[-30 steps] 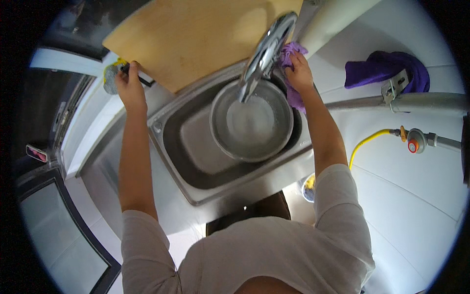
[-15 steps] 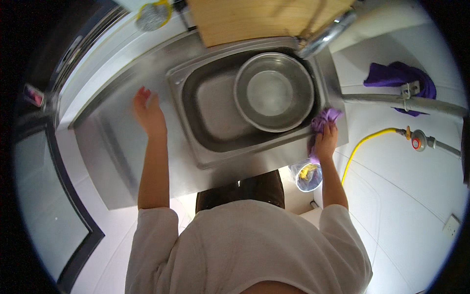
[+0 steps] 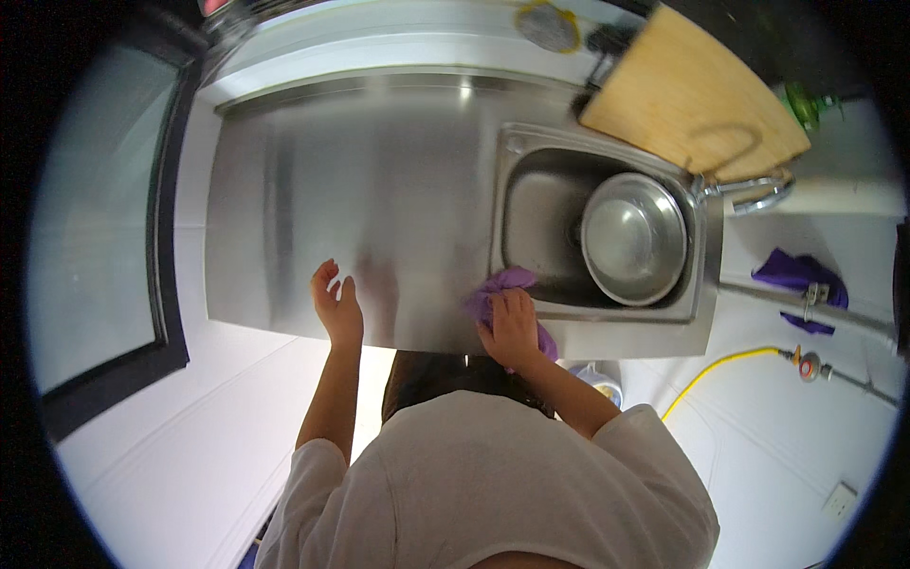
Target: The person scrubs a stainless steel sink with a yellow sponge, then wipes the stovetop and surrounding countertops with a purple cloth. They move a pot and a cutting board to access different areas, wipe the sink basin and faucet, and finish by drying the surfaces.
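A bunched purple cloth (image 3: 513, 279) lies under the fingers of my right hand (image 3: 513, 328), pressed on the steel counter at the sink's near left corner. Part of it hangs out beside the wrist. My left hand (image 3: 339, 305) is over the counter's near part, fingers loosely curled and apart, with nothing in it. To the right of my right hand is the steel sink (image 3: 545, 213). A round metal basin (image 3: 633, 239) sits in its right side.
Bare steel counter (image 3: 379, 171) stretches left of the sink. A wooden board (image 3: 697, 95) leans behind the faucet (image 3: 749, 190). Another purple cloth (image 3: 801, 280) hangs on a wall pipe, above a yellow hose (image 3: 725, 365). Below the counter stands a bin (image 3: 602, 381).
My right hand has moved the purple cloth leftward, from the sink's right front corner to its near left corner. My left hand has come nearer the counter's front edge. The view has shifted left.
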`<state>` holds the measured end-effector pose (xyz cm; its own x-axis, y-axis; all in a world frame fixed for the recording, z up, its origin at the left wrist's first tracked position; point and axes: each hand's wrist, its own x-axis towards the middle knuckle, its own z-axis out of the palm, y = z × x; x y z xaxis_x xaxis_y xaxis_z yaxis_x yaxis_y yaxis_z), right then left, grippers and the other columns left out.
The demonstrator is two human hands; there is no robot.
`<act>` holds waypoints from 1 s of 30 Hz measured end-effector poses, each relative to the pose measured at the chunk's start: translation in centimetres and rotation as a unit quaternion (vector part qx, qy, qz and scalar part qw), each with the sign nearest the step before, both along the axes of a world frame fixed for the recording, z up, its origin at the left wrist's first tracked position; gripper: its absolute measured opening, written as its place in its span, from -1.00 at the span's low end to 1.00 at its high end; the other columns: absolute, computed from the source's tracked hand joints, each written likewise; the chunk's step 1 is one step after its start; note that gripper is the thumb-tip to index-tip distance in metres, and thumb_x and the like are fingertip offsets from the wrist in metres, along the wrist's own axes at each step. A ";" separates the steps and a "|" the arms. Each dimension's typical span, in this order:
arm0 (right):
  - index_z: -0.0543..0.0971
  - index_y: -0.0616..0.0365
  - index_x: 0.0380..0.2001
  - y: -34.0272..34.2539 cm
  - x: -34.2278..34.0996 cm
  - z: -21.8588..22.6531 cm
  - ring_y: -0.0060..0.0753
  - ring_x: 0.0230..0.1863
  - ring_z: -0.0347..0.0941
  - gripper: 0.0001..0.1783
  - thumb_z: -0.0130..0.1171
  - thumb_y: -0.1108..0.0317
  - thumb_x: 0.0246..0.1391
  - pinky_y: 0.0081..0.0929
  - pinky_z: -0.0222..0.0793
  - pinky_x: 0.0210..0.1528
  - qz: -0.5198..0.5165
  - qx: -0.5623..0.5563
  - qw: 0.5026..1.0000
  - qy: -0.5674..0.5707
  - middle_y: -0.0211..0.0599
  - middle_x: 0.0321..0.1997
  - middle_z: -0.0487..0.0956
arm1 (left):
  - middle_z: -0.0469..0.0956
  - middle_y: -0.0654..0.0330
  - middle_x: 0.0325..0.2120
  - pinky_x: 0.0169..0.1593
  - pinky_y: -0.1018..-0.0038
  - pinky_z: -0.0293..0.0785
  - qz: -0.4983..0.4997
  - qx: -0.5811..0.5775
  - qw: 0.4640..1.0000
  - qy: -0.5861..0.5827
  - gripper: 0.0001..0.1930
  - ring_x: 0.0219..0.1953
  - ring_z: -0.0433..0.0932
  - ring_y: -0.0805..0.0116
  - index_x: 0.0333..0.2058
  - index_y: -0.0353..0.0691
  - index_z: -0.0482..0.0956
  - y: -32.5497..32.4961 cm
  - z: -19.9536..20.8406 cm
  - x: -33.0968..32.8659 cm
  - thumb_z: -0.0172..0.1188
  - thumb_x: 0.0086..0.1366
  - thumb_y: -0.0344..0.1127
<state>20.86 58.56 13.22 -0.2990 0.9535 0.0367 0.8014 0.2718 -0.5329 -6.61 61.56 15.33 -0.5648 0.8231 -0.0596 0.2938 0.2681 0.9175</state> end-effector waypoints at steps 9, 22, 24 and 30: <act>0.30 0.29 -0.05 7.8 -3.5 -4.6 0.22 0.17 0.00 -0.47 0.15 0.35 -0.13 -0.01 -0.07 0.20 -0.101 0.087 0.991 0.003 0.14 0.10 0.13 | 0.38 0.23 -0.17 -0.06 0.45 0.30 0.118 -0.006 0.993 0.026 -0.65 -0.08 0.36 0.39 -0.12 -0.20 0.36 -9.9 -1.0 -3.1 0.03 0.07 -0.59; 0.43 0.25 -0.20 6.9 -2.8 -1.5 0.12 0.15 0.11 -0.60 0.12 0.35 -0.19 -0.08 0.01 0.18 0.314 0.107 0.943 0.035 0.04 0.05 0.27 | 0.37 0.17 -0.23 -0.15 0.46 0.39 0.348 -0.020 0.937 0.027 -0.68 -0.16 0.40 0.36 -0.15 -0.27 0.38 -27.0 -3.3 7.9 0.05 0.05 -0.54; 0.47 0.22 -0.23 2.9 -2.6 -1.3 0.09 0.13 0.14 -0.62 0.11 0.32 -0.21 -0.10 0.04 0.17 0.409 0.103 0.905 0.053 0.01 0.05 0.29 | 0.38 0.18 -0.25 -0.18 0.45 0.37 0.386 -0.040 0.922 0.010 -0.69 -0.20 0.40 0.35 -0.18 -0.22 0.41 -29.7 -3.1 11.2 0.06 0.02 -0.51; 0.51 0.12 -0.17 -1.9 1.6 0.8 0.08 0.18 0.10 -0.56 0.15 0.27 -0.24 -0.13 0.07 0.16 0.591 0.074 0.803 -0.005 0.02 0.13 0.22 | 0.37 0.16 -0.28 -0.23 0.48 0.38 0.524 -0.031 0.851 -0.028 -0.70 -0.25 0.41 0.36 -0.20 -0.23 0.43 -38.2 -5.1 19.4 0.08 0.02 -0.51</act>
<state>22.44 56.62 13.98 -0.9932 -0.0125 0.1159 -0.0603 0.9058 -0.4195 12.78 23.33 10.22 -0.9813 -0.1370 -0.1348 -0.1796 0.4038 0.8970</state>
